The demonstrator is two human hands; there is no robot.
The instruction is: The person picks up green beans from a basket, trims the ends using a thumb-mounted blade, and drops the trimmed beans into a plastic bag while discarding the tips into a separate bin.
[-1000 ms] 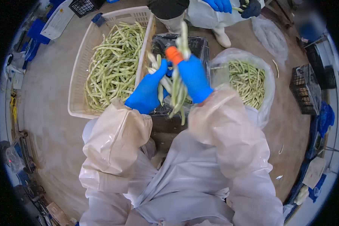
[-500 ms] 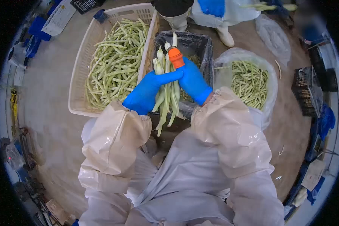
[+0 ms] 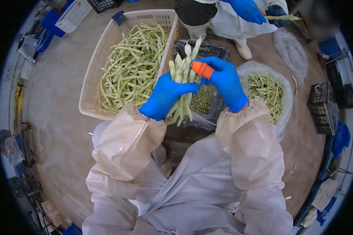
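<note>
**Operator:** What could go wrong with this bundle of pale green beans (image 3: 181, 78)?

**Observer:** Your blue-gloved left hand (image 3: 164, 96) has its grip closed round their lower half, at centre frame over the black plastic-lined crate (image 3: 217, 50). The bottom ends splay out. I judge a slacker squeeze would drop some among the scraps there.

**Operator:** And my right hand (image 3: 223, 80)?

**Observer:** It arches in from the right with the wrist bent and the orange thumb cap (image 3: 202, 69) against the bean tips. Whether its grip pinches a tip, I cannot tell. A crooked press could snap a bean too low.
</note>
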